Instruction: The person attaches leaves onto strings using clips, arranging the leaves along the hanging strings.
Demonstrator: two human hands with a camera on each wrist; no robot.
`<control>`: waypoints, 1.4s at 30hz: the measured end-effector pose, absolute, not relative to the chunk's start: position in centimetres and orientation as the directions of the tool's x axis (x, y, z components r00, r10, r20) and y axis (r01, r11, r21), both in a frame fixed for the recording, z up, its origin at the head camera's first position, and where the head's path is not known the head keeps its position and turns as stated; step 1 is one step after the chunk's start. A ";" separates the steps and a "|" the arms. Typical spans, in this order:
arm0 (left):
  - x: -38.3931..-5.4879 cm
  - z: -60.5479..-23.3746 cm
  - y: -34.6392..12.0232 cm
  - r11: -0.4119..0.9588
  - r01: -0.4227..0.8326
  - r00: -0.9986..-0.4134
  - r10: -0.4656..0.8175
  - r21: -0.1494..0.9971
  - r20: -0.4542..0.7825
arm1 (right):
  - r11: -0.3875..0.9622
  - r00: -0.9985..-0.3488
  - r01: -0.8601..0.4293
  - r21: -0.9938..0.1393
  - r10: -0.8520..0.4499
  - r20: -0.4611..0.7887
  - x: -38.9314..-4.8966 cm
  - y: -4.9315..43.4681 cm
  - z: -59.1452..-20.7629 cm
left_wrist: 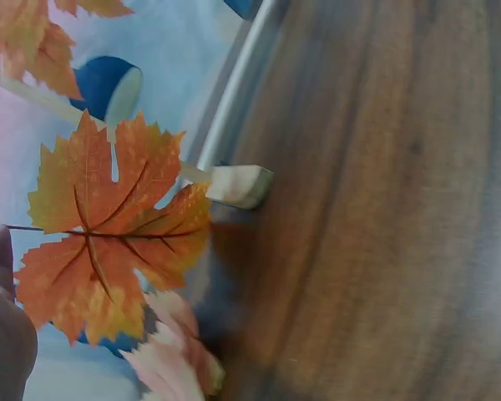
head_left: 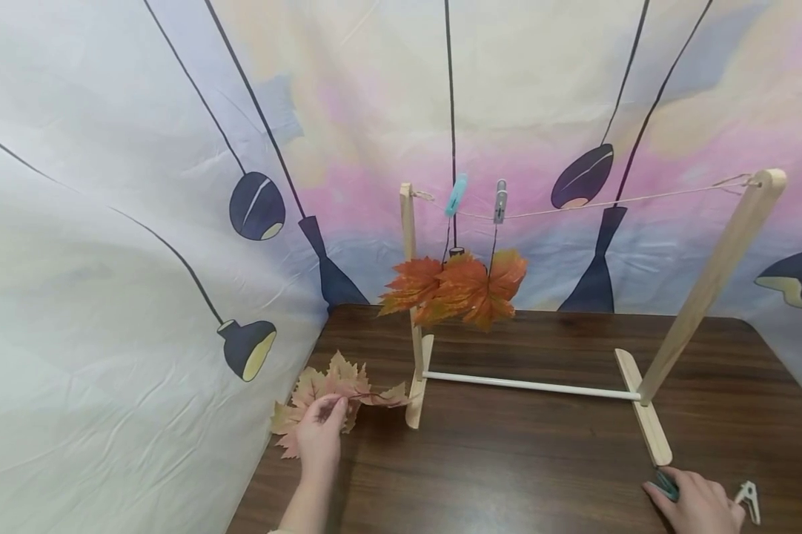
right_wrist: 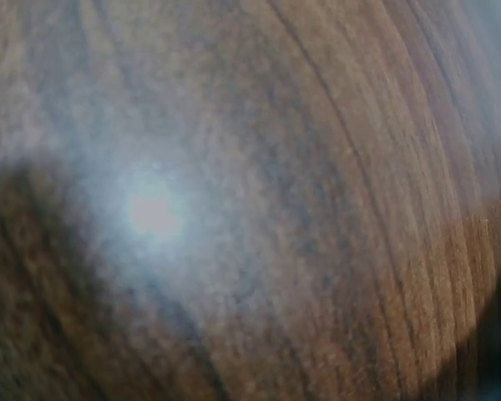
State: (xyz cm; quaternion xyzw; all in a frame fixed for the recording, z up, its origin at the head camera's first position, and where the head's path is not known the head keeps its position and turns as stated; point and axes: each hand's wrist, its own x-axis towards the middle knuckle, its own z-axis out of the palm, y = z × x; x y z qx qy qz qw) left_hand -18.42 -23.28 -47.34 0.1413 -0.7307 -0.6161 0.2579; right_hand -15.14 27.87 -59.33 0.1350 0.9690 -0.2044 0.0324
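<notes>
My left hand [head_left: 321,430] pinches the thin stem of an artificial maple leaf [head_left: 386,397], tilted nearly edge-on at the rack's left foot. In the left wrist view this leaf [left_wrist: 108,238] shows an orange face with dark veins. Below the hand, pale pinkish leaves [head_left: 314,389] lie on the table's left side. My right hand [head_left: 701,504] holds a dark teal clothespin [head_left: 668,486] between thumb and fingers, low on the right. Beside it lies a white clothespin [head_left: 749,500]. The right wrist view shows mostly tabletop.
A wooden rack [head_left: 708,289] with a white crossbar [head_left: 534,385] stands on the brown table [head_left: 508,460]. From its string [head_left: 574,208], a light blue clothespin [head_left: 456,195] and a grey clothespin [head_left: 500,200] hold orange leaves [head_left: 468,289]. A lamp-patterned cloth [head_left: 374,111] hangs behind.
</notes>
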 end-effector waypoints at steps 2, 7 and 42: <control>-18.4 -46.3 -22.9 0.245 0.121 -0.822 -0.518 0.962 0.235 | 0.877 -0.961 0.277 -0.392 0.253 -0.113 -15.1 27.9 -59.3; -18.7 -44.8 -22.5 0.346 0.164 -0.813 -0.483 0.924 0.325 | 0.864 -0.961 0.275 -0.421 0.261 -0.093 -15.1 27.9 -59.2; -20.4 -39.7 -16.0 0.459 0.517 -0.763 -0.135 0.723 0.632 | 0.770 -0.943 0.041 -0.637 0.241 0.230 -18.2 25.6 -51.0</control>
